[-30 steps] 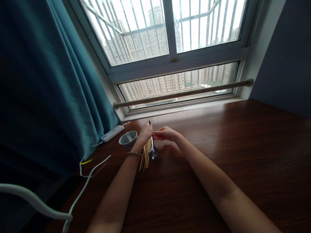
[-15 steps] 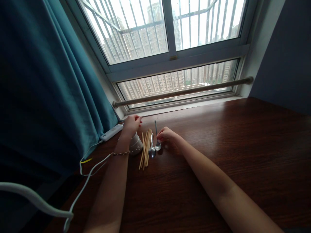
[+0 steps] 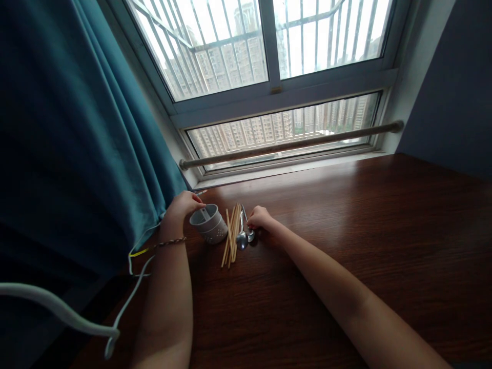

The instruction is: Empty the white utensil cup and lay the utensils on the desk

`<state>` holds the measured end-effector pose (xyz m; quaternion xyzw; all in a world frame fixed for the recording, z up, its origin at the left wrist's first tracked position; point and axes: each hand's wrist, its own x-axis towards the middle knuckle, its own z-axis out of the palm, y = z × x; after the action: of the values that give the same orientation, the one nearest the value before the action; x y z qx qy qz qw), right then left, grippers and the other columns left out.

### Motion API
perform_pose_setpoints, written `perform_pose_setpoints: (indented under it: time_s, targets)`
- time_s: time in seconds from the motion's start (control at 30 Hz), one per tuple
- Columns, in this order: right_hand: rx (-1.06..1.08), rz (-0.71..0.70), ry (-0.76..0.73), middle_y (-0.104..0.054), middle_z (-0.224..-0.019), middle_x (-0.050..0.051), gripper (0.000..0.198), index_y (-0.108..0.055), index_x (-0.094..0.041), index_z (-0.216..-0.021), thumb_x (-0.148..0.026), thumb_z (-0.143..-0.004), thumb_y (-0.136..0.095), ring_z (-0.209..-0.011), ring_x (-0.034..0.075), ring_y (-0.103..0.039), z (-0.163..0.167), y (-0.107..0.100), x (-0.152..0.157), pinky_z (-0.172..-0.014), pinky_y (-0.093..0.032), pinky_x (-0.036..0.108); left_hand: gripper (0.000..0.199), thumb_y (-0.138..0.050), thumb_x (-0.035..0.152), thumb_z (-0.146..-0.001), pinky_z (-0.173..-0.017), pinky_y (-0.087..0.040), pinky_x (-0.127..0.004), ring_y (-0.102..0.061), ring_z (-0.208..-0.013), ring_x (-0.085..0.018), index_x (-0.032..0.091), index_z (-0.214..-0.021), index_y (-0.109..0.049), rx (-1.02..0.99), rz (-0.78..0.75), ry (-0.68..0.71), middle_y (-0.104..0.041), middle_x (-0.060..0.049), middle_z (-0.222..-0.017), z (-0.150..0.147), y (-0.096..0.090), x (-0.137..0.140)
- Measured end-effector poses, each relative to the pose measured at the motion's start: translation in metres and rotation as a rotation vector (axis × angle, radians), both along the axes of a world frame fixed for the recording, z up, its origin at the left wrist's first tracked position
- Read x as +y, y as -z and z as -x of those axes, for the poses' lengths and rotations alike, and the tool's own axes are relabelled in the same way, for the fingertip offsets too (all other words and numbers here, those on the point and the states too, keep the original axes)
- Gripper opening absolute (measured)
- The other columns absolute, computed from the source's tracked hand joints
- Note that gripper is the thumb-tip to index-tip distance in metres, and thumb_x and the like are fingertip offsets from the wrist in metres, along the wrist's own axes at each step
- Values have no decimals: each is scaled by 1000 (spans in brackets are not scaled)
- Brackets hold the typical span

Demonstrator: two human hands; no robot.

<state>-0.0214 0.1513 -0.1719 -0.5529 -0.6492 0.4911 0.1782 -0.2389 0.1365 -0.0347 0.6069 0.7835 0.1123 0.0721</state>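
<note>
My left hand (image 3: 186, 204) is at the far left rim of a grey utensil holder (image 3: 215, 229), its fingers pinched at the top edge beside a pale strip inside the holder. To the right of the holder lies a loose bundle of wooden chopsticks (image 3: 230, 241), some crossing each other. A larger metal spoon (image 3: 242, 241) lies along their right side, bowl toward me. My right hand (image 3: 260, 218) is closed on a smaller metal spoon (image 3: 251, 236) right beside it, its thin handle pointing away from me. The fingertips of the right hand are partly hidden.
The dark wooden table (image 3: 307, 287) extends to the window sill, where a horizontal rail (image 3: 292, 146) crosses the window. A blue curtain (image 3: 115, 128) hangs at the left. White cables (image 3: 134, 292) run along the left side, with a yellow tag (image 3: 139, 252).
My left hand has moved left and toward the holder's rim, uncovering its mouth. The smaller spoon's handle has swung left, closer to the larger spoon, with my right hand on it.
</note>
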Motion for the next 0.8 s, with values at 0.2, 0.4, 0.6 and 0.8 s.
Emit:
perform_pose_setpoints:
  time_s: [0.2,0.4,0.6,0.8]
  targets:
    - [41,26,4,-58,-74,1,16,-56,-11,-81,-25,-84,-52,-61,9,-55,1,-1,-4,-54,-48,22,25,-51,35,-84,-66,-47,-27,-57,-70,-12,11,-82,-58,126,103,34,-59,-1,-76,-3,1,3]
    - [98,35,13,-58,-80,3,14,-56,-11,-85,-25,-83,-52,-66,10,-56,1,-4,-9,-57,-49,24,26,-51,36,-84,-64,-48,-26,-57,-68,-12,11,-83,-58,164,117,54,-59,-1,-75,-4,1,1]
    - [148,-25,17,-58,-86,5,17,-56,-13,-90,-27,-84,-51,-71,12,-57,1,-5,-13,-61,-48,26,22,-52,32,-84,-69,-47,-28,-57,-75,-13,11,-88,-57,165,127,75,-58,-3,-83,-3,2,2]
    - [110,-117,42,-58,-81,4,17,-57,-13,-86,-29,-84,-51,-69,11,-57,4,-4,-16,-59,-47,24,24,-53,34,-83,-67,-47,-28,-57,-71,-12,11,-83,-58,123,103,90,-58,-1,-76,-2,-5,-2]
